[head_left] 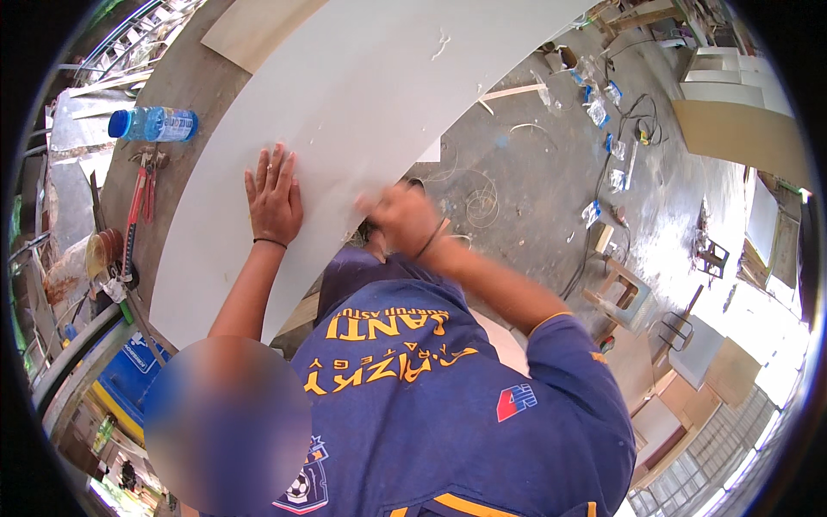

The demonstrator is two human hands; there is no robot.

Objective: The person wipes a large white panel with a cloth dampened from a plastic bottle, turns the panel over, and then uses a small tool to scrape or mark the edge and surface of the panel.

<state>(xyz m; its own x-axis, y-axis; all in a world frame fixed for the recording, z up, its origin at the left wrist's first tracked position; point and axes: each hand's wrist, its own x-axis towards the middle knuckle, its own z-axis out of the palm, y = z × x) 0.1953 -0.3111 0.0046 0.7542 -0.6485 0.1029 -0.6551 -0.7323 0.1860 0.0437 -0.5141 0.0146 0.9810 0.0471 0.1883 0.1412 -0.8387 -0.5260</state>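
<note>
A large white panel [345,103] runs from beside my body toward the far right. My left hand [276,198] lies flat on it, fingers stretched out and a dark band at the wrist. At the panel's right edge my right hand [403,217] is closed and smeared by motion. What it holds, if anything, is hidden under the fingers. Left of the panel, on the brown work surface [211,121], a clear water bottle with a blue cap [159,124] lies on its side. Nearer to me are red-handled pliers [148,189] and a red and black long tool [133,211].
On the concrete floor [508,189] to the right lie cables [642,125], scraps and blue-and-white wrappers [597,112]. A wooden stool [622,295] stands there. Boards [732,129] lean at the far right. A blue box [129,370] is at the lower left.
</note>
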